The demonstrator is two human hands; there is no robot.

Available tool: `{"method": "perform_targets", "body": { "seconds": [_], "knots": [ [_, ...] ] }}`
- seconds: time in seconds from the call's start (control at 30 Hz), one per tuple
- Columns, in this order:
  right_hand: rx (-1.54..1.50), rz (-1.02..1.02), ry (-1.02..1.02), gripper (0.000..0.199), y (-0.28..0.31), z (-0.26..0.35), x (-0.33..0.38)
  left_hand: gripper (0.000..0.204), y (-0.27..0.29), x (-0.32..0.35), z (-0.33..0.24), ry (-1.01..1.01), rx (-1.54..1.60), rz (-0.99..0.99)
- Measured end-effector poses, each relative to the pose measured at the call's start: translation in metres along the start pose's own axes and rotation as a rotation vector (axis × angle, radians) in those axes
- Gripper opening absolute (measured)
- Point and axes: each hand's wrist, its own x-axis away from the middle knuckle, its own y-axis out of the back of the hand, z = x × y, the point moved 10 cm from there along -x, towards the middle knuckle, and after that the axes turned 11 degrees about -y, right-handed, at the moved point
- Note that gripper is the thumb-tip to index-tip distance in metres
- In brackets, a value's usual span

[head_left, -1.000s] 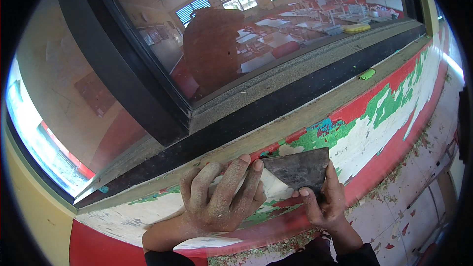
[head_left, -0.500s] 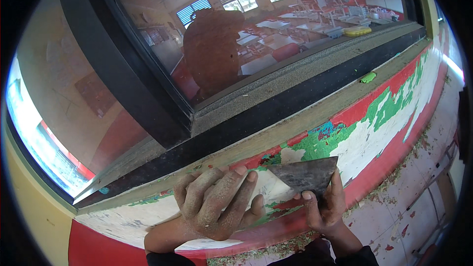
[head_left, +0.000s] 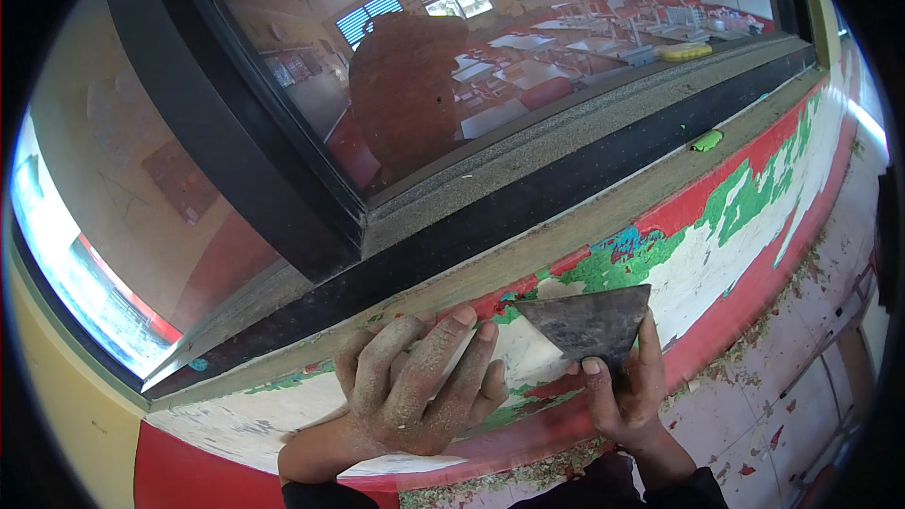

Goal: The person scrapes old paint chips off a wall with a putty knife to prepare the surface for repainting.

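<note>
In my right hand (head_left: 630, 391) is a scraper (head_left: 599, 320) with a broad, dark, worn metal blade. My thumb presses its near face, and the handle is hidden in my grip. The blade's wide edge lies close to the painted wall (head_left: 693, 287), over a patch of peeling red and green paint with white beneath. Left of the scraper, my left hand (head_left: 415, 386), coated in dust, is held at the wall with its fingers apart. Whether its fingertips touch the surface is unclear.
Above the wall runs a dusty sill (head_left: 603, 193) under a dark window frame (head_left: 528, 198). A green paint flake (head_left: 706, 140) lies on the sill. A yellow object (head_left: 684, 52) shows near the glass. Paint chips (head_left: 745, 471) litter the tiled floor below.
The scraper and my right hand have shifted slightly up the wall. My left hand has risen a little too, its fingers still apart.
</note>
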Motion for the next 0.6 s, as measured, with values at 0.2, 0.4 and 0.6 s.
{"method": "perform_targets", "body": {
  "seconds": [0.2,0.4,0.6],
  "knots": [
    [0.054,0.075,-0.013,0.058,-0.008,0.003,-0.003,0.029,-0.002,-0.001,0.000,-0.008,-0.020,0.011],
    [0.024,0.088,0.029,0.058,-0.010,0.007,-0.003,0.034,-0.006,-0.002,-0.001,-0.021,-0.038,0.039],
    [-0.033,0.139,-0.075,0.061,-0.012,0.002,-0.003,0.034,-0.008,-0.002,-0.001,-0.027,-0.018,0.034]
  ]
}}
